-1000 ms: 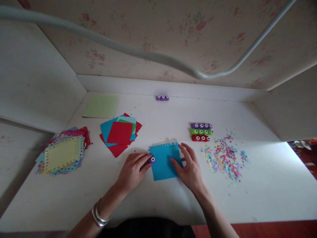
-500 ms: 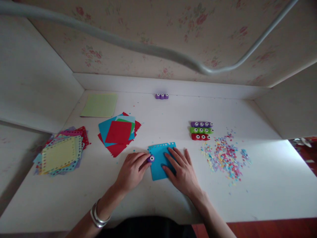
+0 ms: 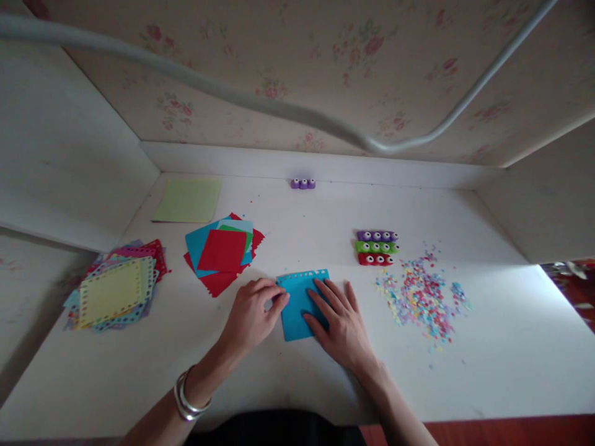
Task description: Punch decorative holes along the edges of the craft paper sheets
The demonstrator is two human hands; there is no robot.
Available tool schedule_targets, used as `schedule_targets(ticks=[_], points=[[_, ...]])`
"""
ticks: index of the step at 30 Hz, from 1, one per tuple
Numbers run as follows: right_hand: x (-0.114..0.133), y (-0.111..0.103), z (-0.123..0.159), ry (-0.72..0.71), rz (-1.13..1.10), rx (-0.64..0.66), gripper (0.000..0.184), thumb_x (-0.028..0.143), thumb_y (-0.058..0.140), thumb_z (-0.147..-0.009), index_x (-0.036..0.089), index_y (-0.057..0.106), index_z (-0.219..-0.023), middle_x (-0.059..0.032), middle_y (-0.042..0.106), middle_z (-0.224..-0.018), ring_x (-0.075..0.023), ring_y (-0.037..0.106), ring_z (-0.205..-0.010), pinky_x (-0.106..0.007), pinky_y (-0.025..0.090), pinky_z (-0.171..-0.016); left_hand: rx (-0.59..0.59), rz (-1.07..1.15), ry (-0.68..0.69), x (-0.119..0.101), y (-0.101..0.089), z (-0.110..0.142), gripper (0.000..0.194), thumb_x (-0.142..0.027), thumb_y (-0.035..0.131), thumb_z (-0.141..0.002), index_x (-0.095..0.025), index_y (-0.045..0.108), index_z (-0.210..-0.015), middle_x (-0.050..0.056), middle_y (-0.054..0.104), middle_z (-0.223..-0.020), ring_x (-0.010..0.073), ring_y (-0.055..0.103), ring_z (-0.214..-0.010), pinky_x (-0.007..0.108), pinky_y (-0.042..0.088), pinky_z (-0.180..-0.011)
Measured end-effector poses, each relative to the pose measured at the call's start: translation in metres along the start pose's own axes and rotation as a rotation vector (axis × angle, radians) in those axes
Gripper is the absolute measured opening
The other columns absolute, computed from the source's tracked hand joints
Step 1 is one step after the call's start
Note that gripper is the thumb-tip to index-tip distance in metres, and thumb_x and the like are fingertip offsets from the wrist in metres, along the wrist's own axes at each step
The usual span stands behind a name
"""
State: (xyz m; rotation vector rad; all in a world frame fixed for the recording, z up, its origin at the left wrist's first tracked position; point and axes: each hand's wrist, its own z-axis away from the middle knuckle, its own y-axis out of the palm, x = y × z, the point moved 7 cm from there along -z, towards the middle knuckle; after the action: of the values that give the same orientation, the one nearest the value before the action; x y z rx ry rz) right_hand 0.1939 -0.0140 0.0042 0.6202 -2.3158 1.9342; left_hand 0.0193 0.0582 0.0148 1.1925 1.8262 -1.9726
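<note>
A blue sheet of paper (image 3: 297, 319) lies on the white table in front of me, with a row of punched notches along its far edge. My left hand (image 3: 253, 310) is closed at the sheet's left edge, thumb and fingers around a small purple craft punch. The thumb covers the punch's white button, so the punch is nearly all hidden. Fingers spread, my right hand (image 3: 339, 319) lies flat on the sheet's right side and presses it to the table.
Left of my hands are red, blue and green sheets (image 3: 223, 251), a pile of hole-edged sheets (image 3: 111, 291) and pale green paper (image 3: 188, 201). Purple punches (image 3: 303, 184) stand at the back. Rows of coloured punches (image 3: 377, 247) and scattered paper confetti (image 3: 425, 291) are at the right.
My left thumb has moved onto the punch's white button, which showed before and is now covered. The right hand stays on the sheet. The view has shifted slightly.
</note>
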Motion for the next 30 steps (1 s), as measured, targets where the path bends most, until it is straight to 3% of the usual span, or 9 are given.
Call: schedule_targets(ticks=[7, 13, 18, 25, 30], points=[[-0.001, 0.002, 0.0, 0.009, 0.0, 0.023, 0.045, 0.041, 0.055, -0.097, 0.024, 0.054, -0.139, -0.0081, 0.051, -0.148, -0.031, 0.045, -0.137, -0.064, 0.022, -0.117, 0.092, -0.127, -0.037, 0.0, 0.01, -0.013, 0.014, -0.024, 0.064, -0.088, -0.022, 0.066, -0.075, 0.003, 0.067, -0.083, 0.0208, 0.063, -0.079, 0.033, 0.048, -0.072], [-0.002, 0.001, 0.0, 0.015, -0.017, 0.031, 0.045, 0.041, 0.054, -0.098, 0.025, 0.053, -0.14, -0.0081, 0.05, -0.149, -0.0311, 0.045, -0.137, -0.064, 0.021, -0.118, 0.161, -0.344, 0.031, -0.009, 0.013, -0.027, 0.013, -0.021, 0.066, -0.082, -0.022, 0.063, -0.069, 0.003, 0.064, -0.079, 0.021, 0.062, -0.072, 0.027, 0.038, -0.057], [-0.003, 0.002, 0.001, 0.017, -0.029, 0.019, 0.044, 0.042, 0.053, -0.098, 0.025, 0.054, -0.138, -0.0077, 0.051, -0.148, -0.0306, 0.045, -0.137, -0.063, 0.02, -0.118, 0.286, -0.14, 0.0, -0.001, 0.007, -0.029, 0.015, -0.03, 0.065, -0.088, -0.026, 0.072, -0.076, 0.0, 0.069, -0.086, 0.0184, 0.066, -0.078, 0.026, 0.044, -0.062], [-0.004, 0.001, 0.001, 0.022, -0.031, -0.002, 0.043, 0.042, 0.054, -0.098, 0.025, 0.056, -0.137, -0.0075, 0.053, -0.147, -0.0305, 0.047, -0.136, -0.064, 0.023, -0.117, 0.034, -0.304, 0.067, 0.006, -0.021, -0.007, 0.021, -0.031, 0.053, -0.098, -0.027, 0.073, -0.095, 0.003, 0.072, -0.103, 0.0222, 0.067, -0.098, 0.033, 0.048, -0.077], [-0.003, 0.0, 0.0, 0.022, -0.038, 0.0, 0.043, 0.042, 0.054, -0.097, 0.025, 0.057, -0.136, -0.0082, 0.053, -0.146, -0.0308, 0.047, -0.135, -0.065, 0.024, -0.117, 0.012, -0.31, 0.109, 0.013, -0.019, 0.015, 0.025, -0.037, 0.054, -0.098, -0.025, 0.066, -0.117, 0.005, 0.07, -0.112, 0.024, 0.065, -0.103, 0.038, 0.051, -0.09]])
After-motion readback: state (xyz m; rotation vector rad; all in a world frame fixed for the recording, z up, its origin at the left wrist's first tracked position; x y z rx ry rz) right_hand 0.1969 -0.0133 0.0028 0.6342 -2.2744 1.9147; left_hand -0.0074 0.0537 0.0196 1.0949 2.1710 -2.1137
